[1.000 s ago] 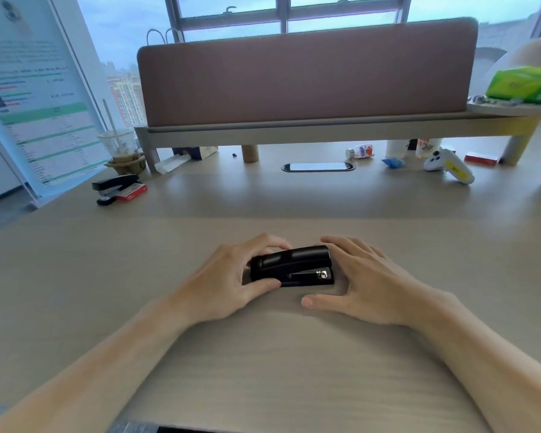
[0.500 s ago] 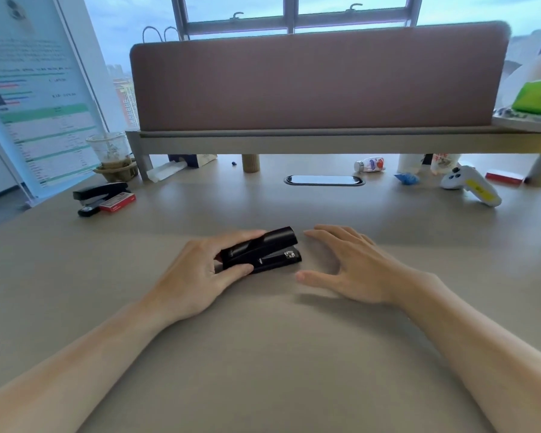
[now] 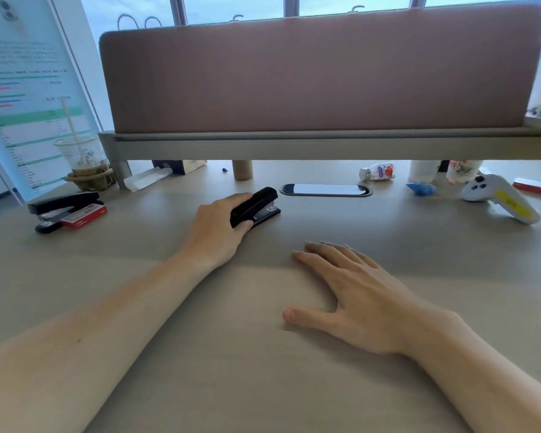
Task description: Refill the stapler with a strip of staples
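Observation:
A black stapler [image 3: 258, 206] lies on the beige desk [image 3: 263, 370], far out from me near the cable slot, with its front end pointing right and away. My left hand [image 3: 217, 228] is stretched forward and grips the stapler's rear end between thumb and fingers. My right hand [image 3: 353, 295] rests flat on the desk closer to me, fingers spread, holding nothing. At the far left a second black stapler [image 3: 61, 209] lies beside a red box of staples [image 3: 83, 217].
A pink divider panel [image 3: 319, 70] on a raised shelf closes off the back. Under it are a cable slot [image 3: 325, 190], a small bottle [image 3: 377, 172], a blue wad [image 3: 420, 188] and a white and yellow controller [image 3: 500, 198]. A plastic cup with a straw [image 3: 83, 159] stands at left.
My left hand has pushed the stapler away from me toward the cable slot. My right hand let go of it and now lies flat on the desk, nearer to me.

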`<state>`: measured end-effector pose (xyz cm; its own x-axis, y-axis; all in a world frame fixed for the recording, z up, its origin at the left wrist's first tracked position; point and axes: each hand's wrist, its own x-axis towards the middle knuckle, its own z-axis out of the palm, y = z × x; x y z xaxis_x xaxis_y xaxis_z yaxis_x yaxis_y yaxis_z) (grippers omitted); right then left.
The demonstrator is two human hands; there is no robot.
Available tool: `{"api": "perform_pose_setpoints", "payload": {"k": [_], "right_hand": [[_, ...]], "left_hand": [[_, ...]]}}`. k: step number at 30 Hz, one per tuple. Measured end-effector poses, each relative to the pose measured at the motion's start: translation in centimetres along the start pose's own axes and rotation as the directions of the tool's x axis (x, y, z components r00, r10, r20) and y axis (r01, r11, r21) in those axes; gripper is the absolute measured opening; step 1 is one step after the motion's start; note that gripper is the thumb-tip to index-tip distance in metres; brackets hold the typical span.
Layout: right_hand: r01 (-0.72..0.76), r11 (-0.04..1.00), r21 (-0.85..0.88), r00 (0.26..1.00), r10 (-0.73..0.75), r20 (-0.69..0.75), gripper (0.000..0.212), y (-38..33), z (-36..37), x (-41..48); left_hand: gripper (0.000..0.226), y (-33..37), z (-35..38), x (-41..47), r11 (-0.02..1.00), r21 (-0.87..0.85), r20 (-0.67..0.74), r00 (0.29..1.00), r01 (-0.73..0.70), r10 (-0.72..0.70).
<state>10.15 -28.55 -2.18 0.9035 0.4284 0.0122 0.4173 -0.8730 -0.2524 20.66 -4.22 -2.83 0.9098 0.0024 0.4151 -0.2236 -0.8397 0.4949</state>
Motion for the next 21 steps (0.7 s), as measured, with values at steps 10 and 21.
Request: {"api": "perform_pose_setpoints", "payload": {"k": [10, 21], "right_hand": [[0.004, 1.000, -0.028, 1.000, -0.004, -0.001, 0.107, 0.1, 0.1, 0.1], [0.024, 0.999, -0.028, 1.000, -0.024, -0.007, 0.106, -0.3, -0.3, -0.1]], "left_hand": [[0.055, 0.2, 2.9, 4.5, 0.999, 0.012, -0.007, 0.999, 0.049, -0.049], [0.064, 0.3, 2.0, 3.5, 0.998, 0.052, -0.030, 0.999, -0.033, 0.035]]}}
